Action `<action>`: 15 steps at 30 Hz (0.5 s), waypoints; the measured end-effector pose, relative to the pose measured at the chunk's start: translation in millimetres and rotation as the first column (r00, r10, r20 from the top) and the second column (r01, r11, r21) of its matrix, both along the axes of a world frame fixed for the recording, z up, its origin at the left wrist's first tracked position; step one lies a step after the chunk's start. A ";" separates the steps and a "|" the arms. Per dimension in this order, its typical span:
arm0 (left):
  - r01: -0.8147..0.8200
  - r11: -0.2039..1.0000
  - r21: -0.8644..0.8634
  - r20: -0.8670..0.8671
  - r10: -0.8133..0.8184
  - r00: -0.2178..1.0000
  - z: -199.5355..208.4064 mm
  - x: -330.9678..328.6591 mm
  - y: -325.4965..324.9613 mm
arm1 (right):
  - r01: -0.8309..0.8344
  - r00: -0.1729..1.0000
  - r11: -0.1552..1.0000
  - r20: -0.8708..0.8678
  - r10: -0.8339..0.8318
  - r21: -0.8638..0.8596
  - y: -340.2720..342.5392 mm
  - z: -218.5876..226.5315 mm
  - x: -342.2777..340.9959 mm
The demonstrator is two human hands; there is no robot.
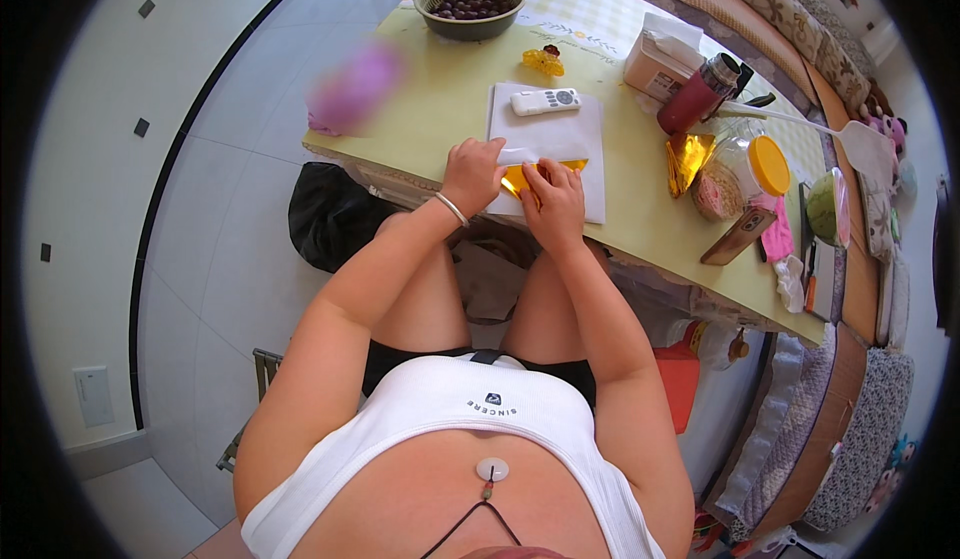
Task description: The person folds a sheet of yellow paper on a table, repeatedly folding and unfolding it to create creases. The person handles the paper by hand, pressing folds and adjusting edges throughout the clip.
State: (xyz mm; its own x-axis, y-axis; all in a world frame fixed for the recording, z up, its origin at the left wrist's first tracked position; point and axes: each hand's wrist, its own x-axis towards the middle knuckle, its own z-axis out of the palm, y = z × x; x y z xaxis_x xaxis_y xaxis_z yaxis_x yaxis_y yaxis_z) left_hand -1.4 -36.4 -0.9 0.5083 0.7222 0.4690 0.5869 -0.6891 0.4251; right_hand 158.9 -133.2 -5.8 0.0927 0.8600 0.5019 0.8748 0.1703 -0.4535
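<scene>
A strip of gold foil paper [514,180] lies on white sheets [592,144] at the table's near edge. My left hand [472,172], a bangle on its wrist, pinches the strip's left end with fingers bent together. At the strip's middle and right part, my right hand [554,201] grips it with curled fingers, which hide some of the foil. Just beyond both hands, a white remote control [545,103] rests on the sheets. Farther back sits a small yellow ornament [543,61] with a brown top.
A colander [472,29] of dark round fruit stands at the back left, near a blurred purple thing [357,89]. To the right are a tissue box [655,69], red thermos [698,95], more gold foil [687,162], yellow-lidded jar [768,166], phone [739,237] and cut watermelon [826,208].
</scene>
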 end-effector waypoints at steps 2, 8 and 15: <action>-0.001 1.000 -0.003 -0.001 0.001 1.000 2.2 0.2 -0.4 | 0.009 1.000 1.000 0.019 -0.009 0.004 0.5 -1.0 0.1; 0.160 0.916 0.367 -0.063 -0.147 0.987 19.0 -6.7 -13.4 | 0.011 0.999 1.000 0.049 -0.011 -0.003 1.1 -1.0 0.5; 0.152 0.956 0.250 -0.340 -0.060 0.939 -8.7 -20.9 -54.8 | 0.016 0.997 0.999 0.075 -0.014 -0.027 -0.3 -0.3 -0.7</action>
